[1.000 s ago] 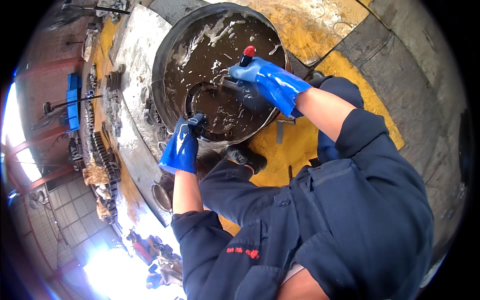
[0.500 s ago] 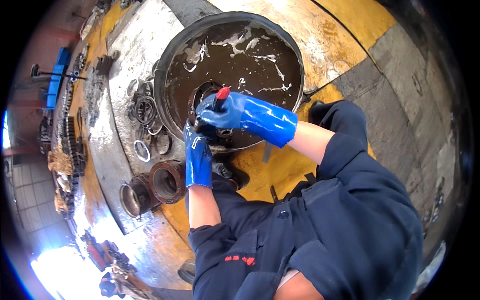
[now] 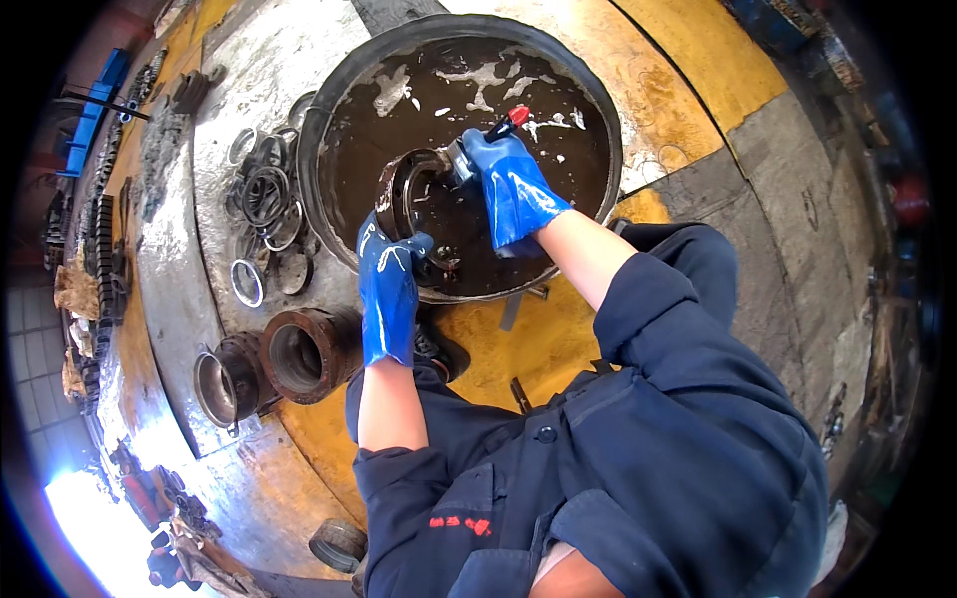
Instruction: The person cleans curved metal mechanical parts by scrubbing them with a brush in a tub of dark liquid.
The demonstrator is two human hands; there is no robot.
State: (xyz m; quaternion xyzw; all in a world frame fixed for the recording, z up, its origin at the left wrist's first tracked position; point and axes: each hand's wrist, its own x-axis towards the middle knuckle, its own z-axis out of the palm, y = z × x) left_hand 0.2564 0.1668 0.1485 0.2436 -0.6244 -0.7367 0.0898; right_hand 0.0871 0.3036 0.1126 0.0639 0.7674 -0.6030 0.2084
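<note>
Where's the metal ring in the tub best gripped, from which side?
Probably the near-left rim of the metal ring, approached from that side, as the left hand does: its open centre leaves room to clasp the wall, and the right hand with the red-tipped tool is opposite.

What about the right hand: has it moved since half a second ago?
Yes: against the tub's rim, the right hand has moved rightward and toward the far side, away from the left hand.

Right of the fingers (image 3: 493, 154), stained grey floor panels (image 3: 788, 209) are bordered by yellow ones (image 3: 698, 65); far left, a tiled wall (image 3: 33, 364) is seen, and glaring light (image 3: 110, 533) is spread left and behind.
</note>
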